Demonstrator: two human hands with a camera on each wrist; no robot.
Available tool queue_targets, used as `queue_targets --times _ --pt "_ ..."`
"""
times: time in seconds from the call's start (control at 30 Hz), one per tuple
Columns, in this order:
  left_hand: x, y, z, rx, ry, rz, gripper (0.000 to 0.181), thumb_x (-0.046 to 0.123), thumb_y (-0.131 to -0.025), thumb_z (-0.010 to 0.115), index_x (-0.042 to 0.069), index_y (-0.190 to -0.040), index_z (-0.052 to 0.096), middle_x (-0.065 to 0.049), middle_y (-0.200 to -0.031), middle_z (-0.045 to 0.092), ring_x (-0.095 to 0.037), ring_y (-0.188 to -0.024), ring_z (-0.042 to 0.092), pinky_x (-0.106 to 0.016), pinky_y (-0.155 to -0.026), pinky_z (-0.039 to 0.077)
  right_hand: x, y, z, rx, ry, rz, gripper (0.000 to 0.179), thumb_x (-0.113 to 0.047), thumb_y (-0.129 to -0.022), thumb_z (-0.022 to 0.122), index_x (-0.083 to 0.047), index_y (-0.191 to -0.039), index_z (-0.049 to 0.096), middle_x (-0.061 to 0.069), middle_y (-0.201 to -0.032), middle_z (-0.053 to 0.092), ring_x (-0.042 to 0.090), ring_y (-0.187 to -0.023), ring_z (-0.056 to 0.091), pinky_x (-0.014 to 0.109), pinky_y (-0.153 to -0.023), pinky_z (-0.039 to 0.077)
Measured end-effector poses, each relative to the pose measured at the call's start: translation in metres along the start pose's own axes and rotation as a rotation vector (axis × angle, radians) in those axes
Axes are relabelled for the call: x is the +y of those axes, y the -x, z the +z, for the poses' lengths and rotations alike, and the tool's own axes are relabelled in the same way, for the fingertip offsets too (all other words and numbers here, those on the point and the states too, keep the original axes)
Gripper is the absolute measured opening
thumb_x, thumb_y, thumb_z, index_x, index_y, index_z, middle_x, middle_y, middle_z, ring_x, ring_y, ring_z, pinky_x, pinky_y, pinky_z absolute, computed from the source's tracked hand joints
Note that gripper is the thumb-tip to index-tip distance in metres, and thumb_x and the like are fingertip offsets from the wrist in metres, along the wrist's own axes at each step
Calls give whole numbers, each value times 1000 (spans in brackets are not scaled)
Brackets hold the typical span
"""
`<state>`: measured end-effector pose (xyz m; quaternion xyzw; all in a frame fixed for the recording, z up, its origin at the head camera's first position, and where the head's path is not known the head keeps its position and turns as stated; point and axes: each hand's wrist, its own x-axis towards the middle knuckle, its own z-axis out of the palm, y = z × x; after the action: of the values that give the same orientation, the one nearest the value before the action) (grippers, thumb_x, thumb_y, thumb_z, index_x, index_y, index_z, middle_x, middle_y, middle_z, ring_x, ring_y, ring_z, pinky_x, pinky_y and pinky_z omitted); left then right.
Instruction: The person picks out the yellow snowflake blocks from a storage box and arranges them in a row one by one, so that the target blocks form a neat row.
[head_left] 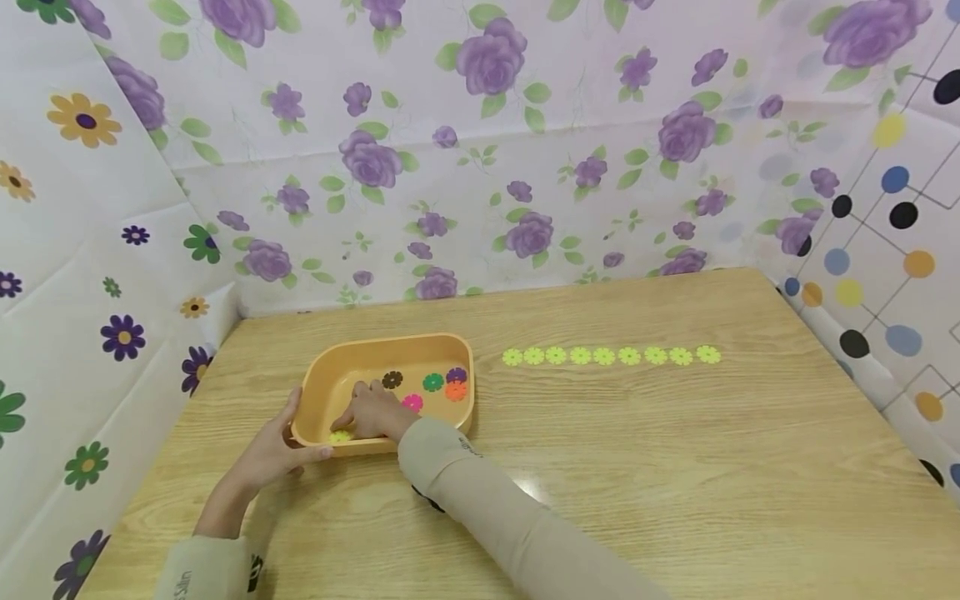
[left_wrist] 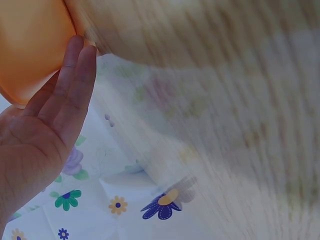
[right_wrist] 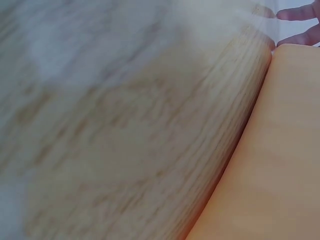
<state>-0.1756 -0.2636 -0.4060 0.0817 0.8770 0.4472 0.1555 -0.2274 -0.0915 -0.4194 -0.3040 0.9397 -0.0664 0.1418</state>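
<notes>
My left hand (head_left: 270, 454) grips the near left corner of an orange plastic basin (head_left: 390, 343), thumb along the near side and fingers against the left side. The left wrist view shows its fingers (left_wrist: 75, 75) against the basin's outer wall. Inside the basin, my right hand (head_left: 375, 410) reaches down with one fingertip at a yellow-green flower-shaped disc (head_left: 341, 436) by the near wall. Around that hand lie a brown disc (head_left: 392, 380), a pink disc (head_left: 412, 402), a green disc (head_left: 432, 382), a purple disc (head_left: 457, 376) and an orange disc (head_left: 456, 391).
To the right of the basin, several yellow-green discs (head_left: 603, 357) form a straight row on the wooden table (head_left: 637, 467). Floral sheets (head_left: 450, 167) hang behind and at the left; a dotted sheet (head_left: 885, 250) hangs at the right.
</notes>
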Motion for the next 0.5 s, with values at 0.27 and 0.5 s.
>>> queue_targets --times 0.27,0.5 --pt "-1 -1 0 14 -14 16 108 21 -78 73 5 -144 -11 -34 -122 46 -20 -68 52 -33 -53 46 1 -2 3 24 -75 33 32 -32 -84 64 -47 -112 61 -8 -106 45 10 -84 32 18 -64 30" --pt "0 0 0 30 -44 23 108 22 -77 74 4 -144 -9 -35 -126 42 -22 -78 54 -33 -57 47 1 -3 6 44 -188 44 28 -28 -83 66 -43 -106 66 -5 -110 48 11 -85 33 19 -63 32"
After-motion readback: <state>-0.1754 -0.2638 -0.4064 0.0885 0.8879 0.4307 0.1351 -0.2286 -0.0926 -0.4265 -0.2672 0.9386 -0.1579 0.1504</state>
